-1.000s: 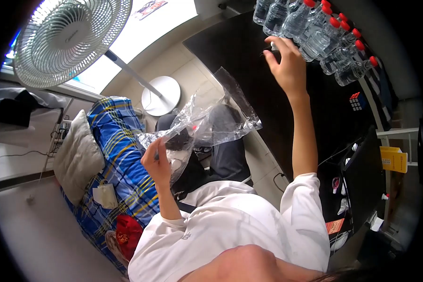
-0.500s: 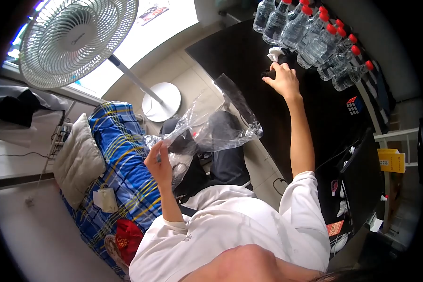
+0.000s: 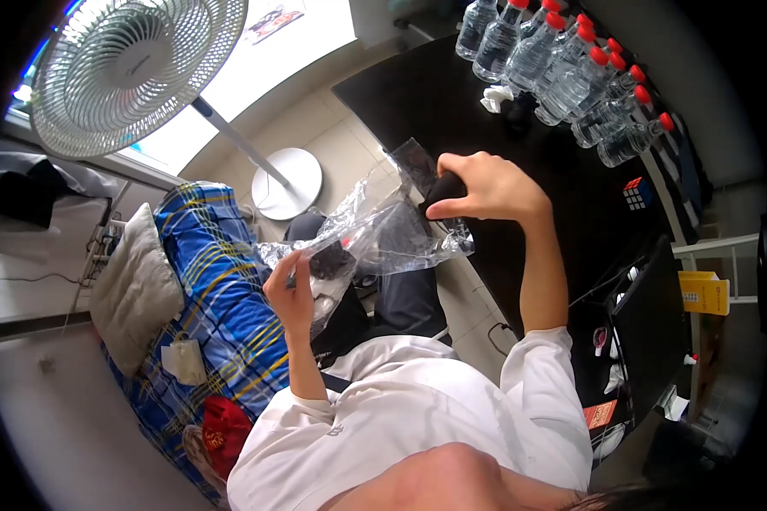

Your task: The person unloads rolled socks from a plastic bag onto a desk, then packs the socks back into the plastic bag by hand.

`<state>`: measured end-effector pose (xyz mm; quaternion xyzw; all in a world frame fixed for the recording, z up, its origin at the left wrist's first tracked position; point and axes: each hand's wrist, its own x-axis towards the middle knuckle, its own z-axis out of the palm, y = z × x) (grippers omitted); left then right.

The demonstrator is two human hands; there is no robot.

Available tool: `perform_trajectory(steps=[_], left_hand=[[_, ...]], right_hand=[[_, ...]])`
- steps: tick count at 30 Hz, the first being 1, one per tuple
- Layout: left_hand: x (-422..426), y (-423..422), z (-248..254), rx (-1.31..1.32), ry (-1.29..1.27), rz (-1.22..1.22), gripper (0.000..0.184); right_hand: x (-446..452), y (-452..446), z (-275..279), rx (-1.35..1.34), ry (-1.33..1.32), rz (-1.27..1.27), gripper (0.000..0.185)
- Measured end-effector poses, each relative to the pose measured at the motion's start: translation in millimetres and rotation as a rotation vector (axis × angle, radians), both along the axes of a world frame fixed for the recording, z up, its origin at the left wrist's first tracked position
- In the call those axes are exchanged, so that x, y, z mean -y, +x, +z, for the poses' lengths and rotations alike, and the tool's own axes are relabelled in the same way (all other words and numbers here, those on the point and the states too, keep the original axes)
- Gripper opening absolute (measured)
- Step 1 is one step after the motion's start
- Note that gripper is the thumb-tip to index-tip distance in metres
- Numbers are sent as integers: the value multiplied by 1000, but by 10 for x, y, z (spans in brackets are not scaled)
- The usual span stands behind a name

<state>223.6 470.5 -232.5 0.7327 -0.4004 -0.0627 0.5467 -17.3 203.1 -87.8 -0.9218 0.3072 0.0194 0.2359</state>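
Note:
My left hand (image 3: 290, 294) pinches the edge of a clear plastic bag (image 3: 390, 245), which hangs spread out above my knees. Something dark and a small red spot show through the film. Over the near edge of the black table, my right hand (image 3: 498, 189) grips a dark, rounded object (image 3: 446, 187) between thumb and fingers. Its kind is not clear, as the fingers cover part of it. That object is close above the bag's right side; whether they touch I cannot tell.
Several red-capped clear bottles (image 3: 562, 72) stand at the table's back. Nearby lie crumpled white tissue (image 3: 495, 98) and a black item (image 3: 520, 111). A puzzle cube (image 3: 636, 193) and a dark monitor (image 3: 654, 328) are at right. A fan (image 3: 141, 68) and a plaid-covered bed (image 3: 222, 281) are at left.
My right hand has come back from beside the tissue toward the bag, bringing the dark object. My left hand keeps its hold on the bag, nearly in place.

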Motion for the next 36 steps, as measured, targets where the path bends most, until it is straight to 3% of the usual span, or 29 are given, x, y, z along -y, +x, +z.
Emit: perform_trajectory(steps=[3, 8, 13, 15, 16, 19, 23, 26, 29, 33, 36], left_hand=[[5, 0, -46, 9, -21, 1, 13], [-8, 7, -30, 5, -27, 1, 14], [-17, -4, -45, -21, -40, -5, 14], [-17, -14, -19, -5, -66, 2, 13], [-20, -7, -29, -3, -65, 0, 13], [-45, 33, -77, -43, -114, 6, 13], [-60, 49, -99, -44, -98, -14, 14], [-97, 70, -110, -29, -49, -31, 15], [-75, 69, -120, -35, -40, -19, 15], [-60, 69, -100, -92, -105, 0, 15], [-58, 102, -178, -87, -120, -11, 15]], right_hand=[[-93, 150, 105, -94, 62, 31, 75], [-147, 195, 59, -29, 84, 143, 59], [-284, 375, -132, 127, 121, 229, 54], [-382, 482, -178, 207, 299, 325, 49], [-424, 522, -146, 119, 334, 320, 48], [-458, 547, -399, -79, -53, 213, 47], [-374, 531, -419, -216, -106, 89, 47], [-436, 556, -343, 47, 24, 212, 54], [-474, 552, -139, 118, 186, 265, 59], [-310, 489, -346, 284, 170, 287, 48], [-371, 513, -372, 128, 320, 296, 41]])
